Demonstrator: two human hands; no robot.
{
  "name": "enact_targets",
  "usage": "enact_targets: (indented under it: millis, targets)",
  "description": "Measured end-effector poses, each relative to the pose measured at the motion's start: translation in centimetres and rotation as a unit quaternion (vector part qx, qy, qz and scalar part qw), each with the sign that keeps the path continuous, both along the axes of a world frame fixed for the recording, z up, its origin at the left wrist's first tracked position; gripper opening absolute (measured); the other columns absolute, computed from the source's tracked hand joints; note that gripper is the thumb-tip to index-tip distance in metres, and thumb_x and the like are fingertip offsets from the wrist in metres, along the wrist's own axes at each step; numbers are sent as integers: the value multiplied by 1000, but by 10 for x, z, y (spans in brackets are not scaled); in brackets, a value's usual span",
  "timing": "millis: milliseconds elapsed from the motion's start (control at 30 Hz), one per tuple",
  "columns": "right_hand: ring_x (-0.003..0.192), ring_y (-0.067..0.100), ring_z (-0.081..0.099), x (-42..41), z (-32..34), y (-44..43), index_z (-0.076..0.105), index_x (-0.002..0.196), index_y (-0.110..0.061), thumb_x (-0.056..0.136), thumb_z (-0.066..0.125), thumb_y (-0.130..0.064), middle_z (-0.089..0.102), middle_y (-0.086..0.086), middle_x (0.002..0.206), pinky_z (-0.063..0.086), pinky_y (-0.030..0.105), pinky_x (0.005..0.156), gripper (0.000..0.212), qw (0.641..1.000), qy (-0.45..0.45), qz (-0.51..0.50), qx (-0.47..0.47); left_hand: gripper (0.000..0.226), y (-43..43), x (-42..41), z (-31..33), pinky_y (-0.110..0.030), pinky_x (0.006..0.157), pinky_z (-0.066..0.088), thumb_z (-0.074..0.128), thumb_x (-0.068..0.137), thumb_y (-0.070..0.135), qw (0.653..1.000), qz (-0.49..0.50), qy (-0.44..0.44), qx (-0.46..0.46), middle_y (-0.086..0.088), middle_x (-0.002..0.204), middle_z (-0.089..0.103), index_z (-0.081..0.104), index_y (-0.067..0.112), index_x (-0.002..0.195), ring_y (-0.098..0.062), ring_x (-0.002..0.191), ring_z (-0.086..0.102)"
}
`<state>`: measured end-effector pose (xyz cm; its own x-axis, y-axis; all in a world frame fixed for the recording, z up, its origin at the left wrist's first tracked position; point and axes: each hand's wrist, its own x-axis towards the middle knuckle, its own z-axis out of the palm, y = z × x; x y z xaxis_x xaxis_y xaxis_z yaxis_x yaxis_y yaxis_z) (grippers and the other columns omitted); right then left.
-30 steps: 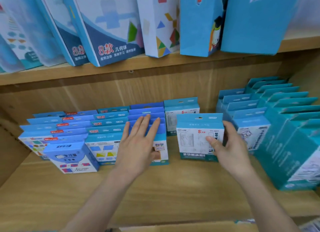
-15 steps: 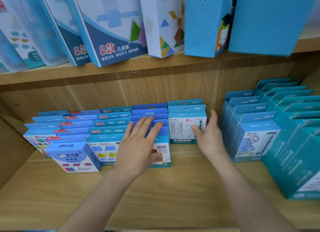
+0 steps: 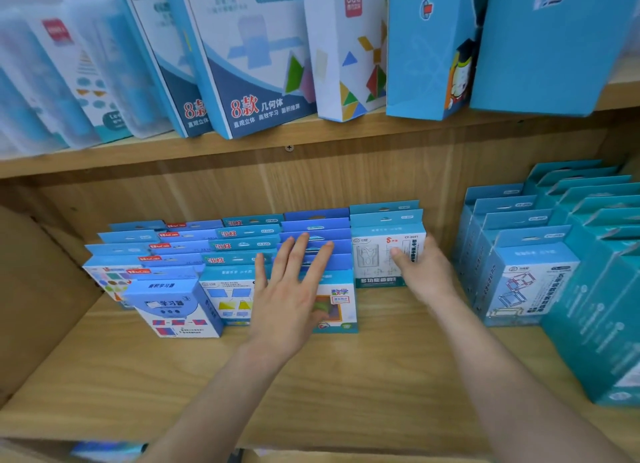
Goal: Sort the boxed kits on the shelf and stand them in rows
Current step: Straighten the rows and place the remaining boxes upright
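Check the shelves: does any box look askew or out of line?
Yes. On the lower shelf, the front-left white-and-blue box is turned at an angle, its side showing, unlike the squared rows behind it. The tall boxes on the upper shelf also lean left.

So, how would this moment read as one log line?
step: tidying rows | left hand: flat on maths kit front | right hand: thumb on white kit front, fingers along its side
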<state>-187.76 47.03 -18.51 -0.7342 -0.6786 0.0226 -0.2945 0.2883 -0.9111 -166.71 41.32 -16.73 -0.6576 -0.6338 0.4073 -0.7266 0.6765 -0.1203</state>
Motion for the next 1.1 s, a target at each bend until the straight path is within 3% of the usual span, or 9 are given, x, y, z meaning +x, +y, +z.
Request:
enact_targets:
  millis: [167,267,333,400,433,567,700,867,1100]
  targets:
    - [112,18,58,-3,-1,3,46,124,-20,92,59,-24,60,0,124,47,30,80,36,998,-46,33,2,108,-4,-1,-3,-53,115,8,73,72,52,999,-15,6,39,-4,159,7,-8,36,142,-25,146,2]
    - [114,16,53,-4,-2,8,33,137,-17,90,61,-19,55,0,130,46,35,90,55,995,-87,56,7,108,2,2,-4,-53,116,10,73,70,53,999,-19,25,44,-4,159,3,-5,38,144,-25,146,-3]
    - [130,25,44,3,-2,14,22,145,-14,86,65,-19,44,6,144,37,44,107,73,1000,-6,9,10,110,5,11,-5,-51,116,13,75,69,51,997,-1,58,53,-3,159,0,-4,38,145,-23,144,-5]
    - [136,27,35,25,4,26,22,147,-11,87,63,-17,36,9,149,29,39,112,74,996,73,-47,-37,107,7,25,-10,-48,116,19,78,69,43,990,35,122,60,-4,159,6,5,33,147,-24,143,1]
    - [136,23,36,40,6,33,25,147,-13,88,61,-18,37,7,148,29,35,111,69,994,70,-37,-74,101,9,33,-14,-46,115,21,78,71,40,985,49,153,64,-5,158,10,13,29,147,-25,143,5]
    - [123,-1,41,96,4,37,30,144,-30,93,55,-35,40,-17,142,37,9,92,57,968,-154,152,-126,80,19,44,-35,-44,109,33,75,77,35,976,59,186,96,-7,153,23,31,22,142,-28,138,23]
    - [113,2,54,105,-7,17,37,131,-40,91,58,-36,54,-15,129,45,6,75,46,959,-167,194,-122,73,18,41,-32,-39,100,41,75,77,30,967,59,220,114,-4,145,28,36,28,139,-24,131,27]
    - [118,13,56,108,-11,6,30,129,-52,83,66,-42,55,-11,131,47,43,100,59,958,-178,199,-107,72,8,39,-23,-37,93,46,73,80,29,972,72,185,122,-4,142,27,34,30,140,-23,128,29]
    - [121,15,53,104,-19,-1,36,110,-67,67,65,-61,55,-11,130,47,47,99,53,963,-157,188,-111,70,4,39,-26,-40,76,55,73,79,31,977,91,156,109,-7,142,30,36,29,139,-25,126,33]
